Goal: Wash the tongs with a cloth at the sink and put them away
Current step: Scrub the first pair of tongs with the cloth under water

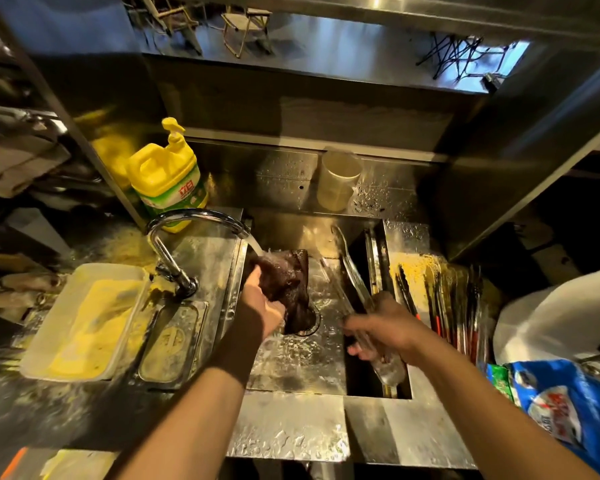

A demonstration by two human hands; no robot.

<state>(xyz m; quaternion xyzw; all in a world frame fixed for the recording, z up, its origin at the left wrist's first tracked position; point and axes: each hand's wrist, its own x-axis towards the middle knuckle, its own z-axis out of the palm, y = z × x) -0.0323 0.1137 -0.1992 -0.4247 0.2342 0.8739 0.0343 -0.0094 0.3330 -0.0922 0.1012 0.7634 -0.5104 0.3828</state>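
Water runs from the curved chrome faucet [187,220] onto a dark reddish-brown cloth [288,282] that my left hand [260,306] grips over the steel sink [291,368]. My right hand [385,327] is closed around the middle of the metal tongs [352,275]. The tongs lean across the sink's right side, one end up toward the back wall, the other low by the front edge. Motion blurs the right hand and the tongs. The cloth and the tongs are apart.
A yellow dish-soap pump bottle [167,178] stands behind the faucet. A lidded plastic tub [84,320] sits left of the sink. A clear jug [338,178] stands at the back. Several more tongs [447,303] lie right of the sink, beside a blue packet [568,410].
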